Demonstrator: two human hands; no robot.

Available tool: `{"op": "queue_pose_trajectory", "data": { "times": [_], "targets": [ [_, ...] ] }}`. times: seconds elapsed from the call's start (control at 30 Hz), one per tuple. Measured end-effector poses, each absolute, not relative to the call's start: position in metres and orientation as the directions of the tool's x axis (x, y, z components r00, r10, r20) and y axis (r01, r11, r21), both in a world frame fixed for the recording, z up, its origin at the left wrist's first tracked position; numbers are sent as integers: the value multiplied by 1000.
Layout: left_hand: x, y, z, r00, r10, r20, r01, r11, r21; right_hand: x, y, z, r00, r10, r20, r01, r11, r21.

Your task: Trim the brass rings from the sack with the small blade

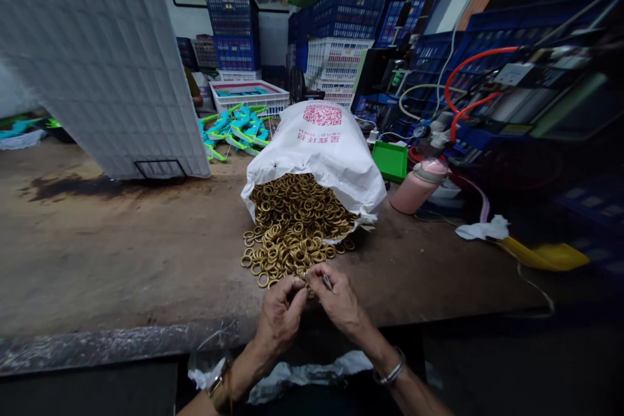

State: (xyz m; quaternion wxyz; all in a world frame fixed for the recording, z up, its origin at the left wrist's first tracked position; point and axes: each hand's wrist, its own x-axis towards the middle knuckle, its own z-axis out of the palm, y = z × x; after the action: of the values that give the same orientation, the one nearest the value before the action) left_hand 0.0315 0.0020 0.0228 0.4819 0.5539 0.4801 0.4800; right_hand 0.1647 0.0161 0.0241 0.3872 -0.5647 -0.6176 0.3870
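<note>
My left hand [283, 312] is closed in a pinch at the front of the gold ring pile, its fingertips almost meeting those of the other hand. What it pinches is too small and too covered to make out. My right hand [341, 302] is also closed, and a small grey metal piece [327, 281] sticks out between its fingers. Just beyond both hands, loose gold rings [287, 250] spill onto the table from the mouth of a white woven sack [322, 143] with red print. The sack lies on its side, full of the same rings.
A tall white ribbed panel [112, 71] stands at left on the brown table [121, 260]. Turquoise and lime plastic parts [238, 130] lie behind the sack. At right are a green tray [390, 161], a pink bottle [419, 185] and a machine with red hoses [453, 78]. Stacked blue crates [236, 32] stand behind.
</note>
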Motion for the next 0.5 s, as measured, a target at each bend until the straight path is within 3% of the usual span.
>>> {"op": "queue_pose_trajectory", "data": {
  "times": [0.1, 0.3, 0.4, 0.5],
  "targets": [
    [30, 0, 22, 124, 992, 2, 0, -2, 1000, 161, 15, 21, -56, 998, 30, 436, 51, -898],
    [27, -5, 25, 316, 888, -333, -177, 400, 899, 158, 12, 23, -82, 997, 12, 421, 46, -906],
    [27, -7, 27, 317, 872, -374, -200, 447, 872, 160, 11, 24, -88, 996, 25, 403, 59, -913],
    [27, -9, 27, 288, 886, -363, -209, 428, 879, 164, 9, 21, -76, 994, 78, 543, 107, -833]
  ]
}}
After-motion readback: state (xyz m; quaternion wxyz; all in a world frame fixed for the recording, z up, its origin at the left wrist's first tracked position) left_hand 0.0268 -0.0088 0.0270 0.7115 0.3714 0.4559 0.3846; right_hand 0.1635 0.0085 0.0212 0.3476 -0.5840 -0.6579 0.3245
